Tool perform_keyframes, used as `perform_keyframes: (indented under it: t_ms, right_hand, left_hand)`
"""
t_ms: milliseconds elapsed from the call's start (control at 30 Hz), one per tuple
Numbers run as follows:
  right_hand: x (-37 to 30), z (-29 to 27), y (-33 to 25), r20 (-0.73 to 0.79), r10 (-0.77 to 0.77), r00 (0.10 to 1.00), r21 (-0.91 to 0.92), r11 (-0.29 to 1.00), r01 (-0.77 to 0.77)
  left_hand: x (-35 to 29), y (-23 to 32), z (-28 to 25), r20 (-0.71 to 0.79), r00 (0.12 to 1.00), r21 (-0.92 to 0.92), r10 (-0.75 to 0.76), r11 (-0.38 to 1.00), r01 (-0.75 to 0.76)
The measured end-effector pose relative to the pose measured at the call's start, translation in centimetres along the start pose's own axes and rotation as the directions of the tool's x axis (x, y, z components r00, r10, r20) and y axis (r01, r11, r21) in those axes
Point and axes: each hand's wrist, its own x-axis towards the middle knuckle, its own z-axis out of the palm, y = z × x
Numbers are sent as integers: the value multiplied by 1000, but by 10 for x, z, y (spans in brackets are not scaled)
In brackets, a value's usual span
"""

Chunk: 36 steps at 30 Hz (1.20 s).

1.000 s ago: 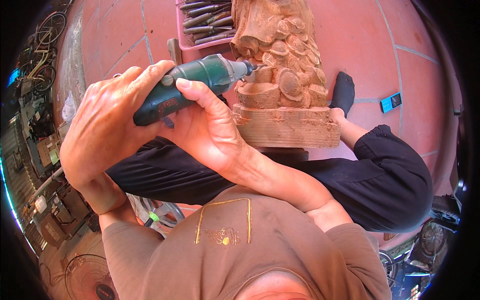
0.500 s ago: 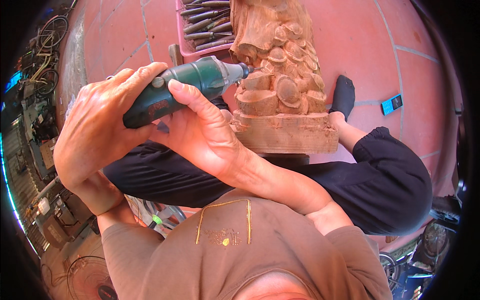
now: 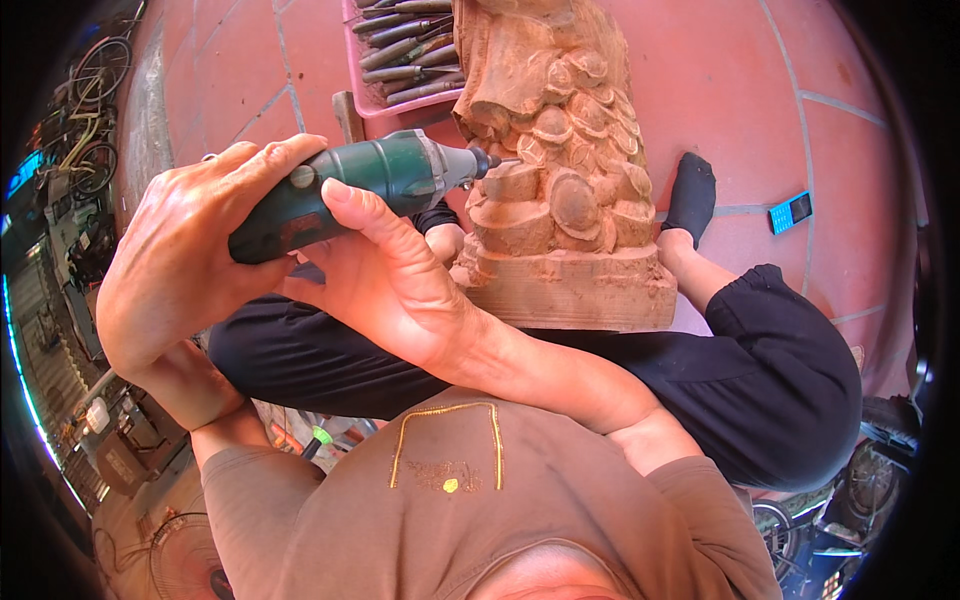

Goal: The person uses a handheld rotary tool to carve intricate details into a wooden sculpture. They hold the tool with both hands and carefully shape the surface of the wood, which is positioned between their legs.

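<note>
A dark green rotary tool (image 3: 345,183) with a grey nose lies slantwise between my two hands, its thin bit (image 3: 508,161) pointing right. My left hand (image 3: 190,250) wraps over the tool's rear from the left. From the right, my right hand (image 3: 390,270) supports it, thumb laid along the body and the other fingers mostly hidden beneath. At the bit's tip stands a brown wood carving (image 3: 575,203) with rounded, coin-like reliefs above a flat block base (image 3: 570,293). Whether the bit touches the wood I cannot tell.
A pink tray (image 3: 357,70) of several dark-handled tools sits left of the carving on red floor tiles. My legs (image 3: 770,370) in dark trousers spread around the carving. A blue phone (image 3: 790,213) lies at right. A fan (image 3: 185,560) stands at lower left.
The rotary tool and both hands have shifted slightly left, and the bit sits a little lower. The carving's base appears nearer to me. Both grips are the same.
</note>
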Motion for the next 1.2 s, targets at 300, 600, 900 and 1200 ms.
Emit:
perform_keyframes:
  t_ms: [300, 600, 900, 1200]
  right_hand:
    - [8, 2, -2, 32, -13, 999, 6, 1000, 13]
    - [13, 5, -4, -3, -21, 1000, 31, 999, 21]
    - [16, 3, -4, -30, -25, 999, 47, 999, 26]
    - [17, 8, -4, -64, -53, 997, 69, 996, 57]
  left_hand:
    - [12, -8, -9, 23, 1000, -14, 15, 1000, -15]
    - [23, -17, -13, 68, 997, -59, 27, 998, -23]
    - [30, -22, -13, 103, 994, -101, 42, 994, -31]
    - [31, -24, -11, 72, 995, -79, 72, 995, -67]
